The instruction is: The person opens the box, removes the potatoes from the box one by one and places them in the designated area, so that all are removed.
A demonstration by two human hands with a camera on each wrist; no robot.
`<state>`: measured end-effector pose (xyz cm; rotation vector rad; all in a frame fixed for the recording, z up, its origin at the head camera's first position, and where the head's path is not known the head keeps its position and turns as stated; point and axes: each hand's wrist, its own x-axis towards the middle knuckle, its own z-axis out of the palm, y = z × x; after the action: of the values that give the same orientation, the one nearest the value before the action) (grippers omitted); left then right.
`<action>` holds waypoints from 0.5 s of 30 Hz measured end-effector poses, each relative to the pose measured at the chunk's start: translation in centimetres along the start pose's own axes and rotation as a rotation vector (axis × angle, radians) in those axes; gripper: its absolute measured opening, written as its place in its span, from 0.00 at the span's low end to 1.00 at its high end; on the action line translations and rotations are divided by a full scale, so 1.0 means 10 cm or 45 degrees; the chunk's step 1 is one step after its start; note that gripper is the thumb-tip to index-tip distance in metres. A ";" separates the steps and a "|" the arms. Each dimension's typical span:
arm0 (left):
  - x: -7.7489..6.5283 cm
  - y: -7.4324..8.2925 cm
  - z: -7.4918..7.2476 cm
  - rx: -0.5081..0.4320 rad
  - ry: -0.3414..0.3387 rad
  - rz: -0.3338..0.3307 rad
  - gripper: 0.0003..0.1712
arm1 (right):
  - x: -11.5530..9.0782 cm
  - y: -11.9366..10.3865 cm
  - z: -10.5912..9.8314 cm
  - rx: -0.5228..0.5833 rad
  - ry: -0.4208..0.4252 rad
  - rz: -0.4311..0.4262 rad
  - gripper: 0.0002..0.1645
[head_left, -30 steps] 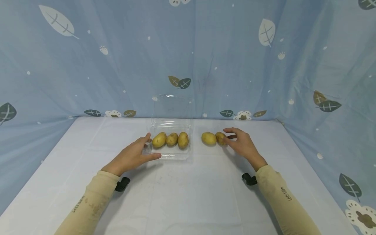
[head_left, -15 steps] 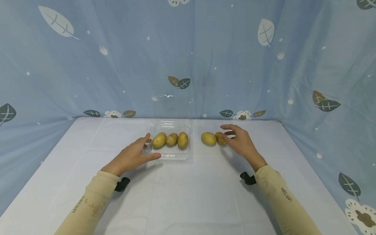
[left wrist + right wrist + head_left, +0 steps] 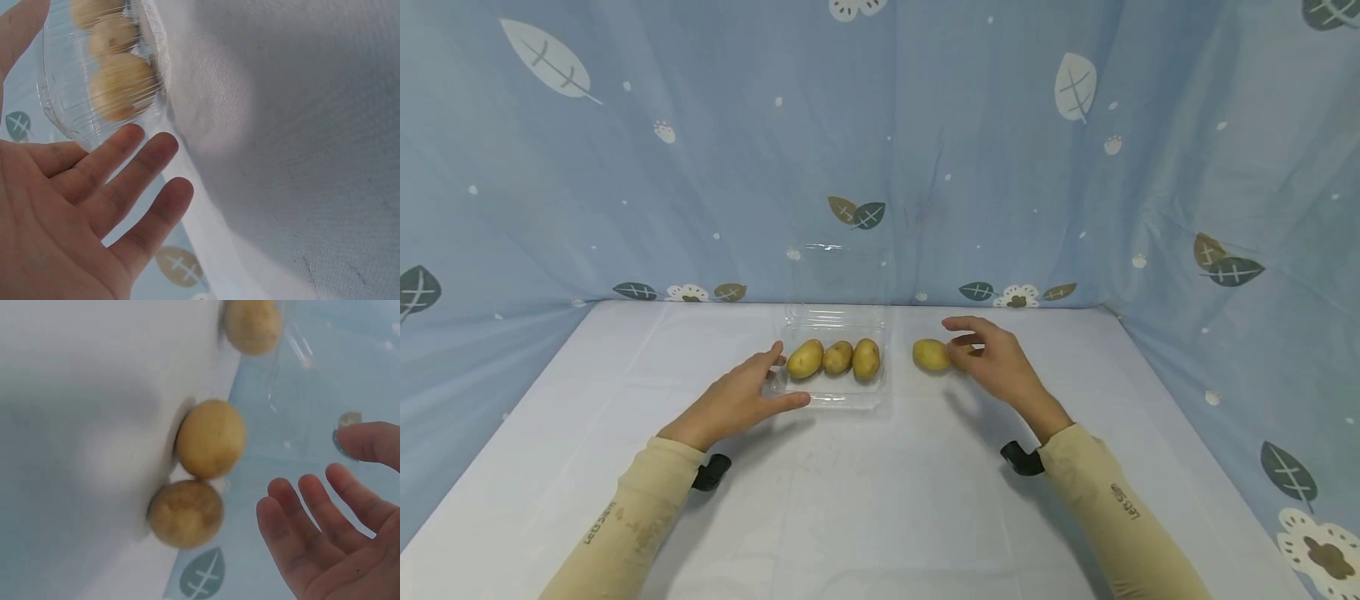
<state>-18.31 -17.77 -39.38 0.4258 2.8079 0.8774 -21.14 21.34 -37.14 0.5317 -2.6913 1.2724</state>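
A clear plastic clamshell box (image 3: 835,398) lies with its lid raised, and three potatoes (image 3: 837,357) sit in a row inside. My left hand (image 3: 737,393) is at the box's left side, fingers spread and fairly straight, thumb along the front corner. To the right of the box are two more potatoes on the table, the nearer-to-box one pale yellow (image 3: 931,356). The browner potato (image 3: 186,514) touches it in the right wrist view and is mostly hidden behind my hand in the head view. My right hand (image 3: 992,360) hovers over them, fingers loosely bent, holding nothing.
A white cloth covers the table (image 3: 880,500). Behind and at the sides hangs a blue curtain (image 3: 962,125) printed with leaves, its lower edge meeting the table just behind the box. The transparent raised lid (image 3: 838,275) stands in front of it.
My right hand has moved left, from beside the browner potato to over it, covering most of it in the head view. The left hand, the box and the potatoes have stayed put.
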 end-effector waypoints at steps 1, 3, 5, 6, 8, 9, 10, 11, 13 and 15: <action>0.00 0.00 0.00 0.002 0.002 0.000 0.64 | 0.00 -0.02 0.02 0.009 -0.008 -0.002 0.24; 0.00 -0.01 0.00 0.005 0.007 0.000 0.64 | 0.00 -0.06 0.06 0.016 -0.021 -0.014 0.24; 0.00 -0.01 0.00 0.005 0.009 0.001 0.65 | 0.01 -0.10 0.10 0.020 -0.030 -0.018 0.23; 0.00 -0.01 0.00 0.003 0.008 0.000 0.65 | 0.01 -0.12 0.11 0.023 -0.033 -0.019 0.23; 0.00 -0.02 0.01 0.000 0.006 0.000 0.65 | 0.01 -0.16 0.15 0.027 -0.042 -0.030 0.24; -0.01 -0.02 0.01 0.001 0.006 0.000 0.65 | 0.02 -0.17 0.16 0.036 -0.047 -0.030 0.24; -0.01 -0.02 0.01 0.002 0.006 0.000 0.65 | 0.02 -0.19 0.18 0.039 -0.053 -0.029 0.24; -0.01 -0.02 0.01 0.003 0.006 0.001 0.65 | 0.03 -0.20 0.19 0.042 -0.060 -0.028 0.24; -0.01 -0.02 0.01 0.005 0.010 0.005 0.65 | 0.04 -0.23 0.22 0.047 -0.076 -0.021 0.25; -0.01 -0.02 0.01 0.005 0.016 0.011 0.65 | 0.06 -0.26 0.25 0.053 -0.092 -0.019 0.25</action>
<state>-18.24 -17.88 -39.57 0.4354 2.8219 0.8791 -20.67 17.71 -36.69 0.6137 -2.7188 1.3334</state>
